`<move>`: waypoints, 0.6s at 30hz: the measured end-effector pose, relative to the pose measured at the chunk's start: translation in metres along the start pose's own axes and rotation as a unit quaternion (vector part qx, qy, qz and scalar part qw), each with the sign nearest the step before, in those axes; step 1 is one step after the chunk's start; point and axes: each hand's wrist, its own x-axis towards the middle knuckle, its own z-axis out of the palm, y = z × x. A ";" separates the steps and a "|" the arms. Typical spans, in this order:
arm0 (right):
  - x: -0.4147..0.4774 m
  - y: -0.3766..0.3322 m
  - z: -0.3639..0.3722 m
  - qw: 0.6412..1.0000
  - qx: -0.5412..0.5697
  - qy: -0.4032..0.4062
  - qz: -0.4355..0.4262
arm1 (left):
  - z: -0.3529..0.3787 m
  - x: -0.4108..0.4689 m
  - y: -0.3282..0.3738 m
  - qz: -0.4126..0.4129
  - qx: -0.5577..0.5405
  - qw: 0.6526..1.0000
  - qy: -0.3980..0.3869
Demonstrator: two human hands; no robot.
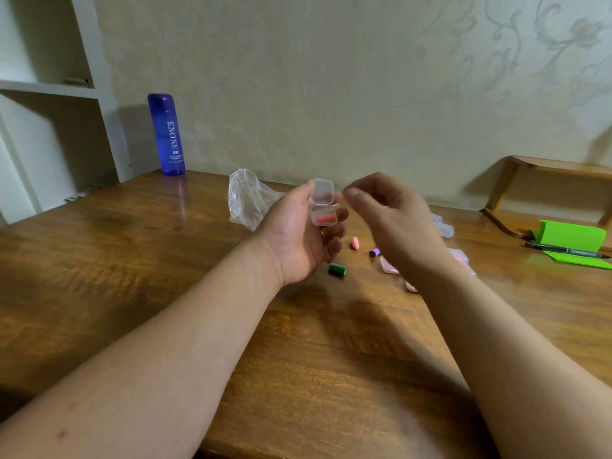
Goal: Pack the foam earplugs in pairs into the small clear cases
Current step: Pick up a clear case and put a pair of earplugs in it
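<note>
Earplug case point(323, 207) is gripped in the left hand point(298, 240) above the table point(132, 260), lid swung open, with an orange earplug point(326, 219) seen inside. The right hand point(387, 213) is held just beside it, fingers curled and blurred — whether anything is pinched cannot be told. A pink earplug point(355, 243), purple earplug point(375, 252) and green earplug point(337, 269) are left loose on the wood.

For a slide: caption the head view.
Left hand holds an open clear case with a red earplug inside; right hand hovers beside it.
</note>
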 end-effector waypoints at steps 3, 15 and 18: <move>0.009 0.012 -0.012 0.997 -0.032 0.055 0.039 | -0.001 -0.001 0.004 0.002 -0.013 1.000 0.027; 0.017 0.041 0.018 0.849 -0.519 -0.090 0.043 | -0.005 -0.001 0.008 0.007 -0.044 0.997 0.066; 0.017 0.041 0.020 0.845 -0.526 -0.088 0.047 | -0.002 -0.003 0.007 0.008 -0.030 0.998 0.055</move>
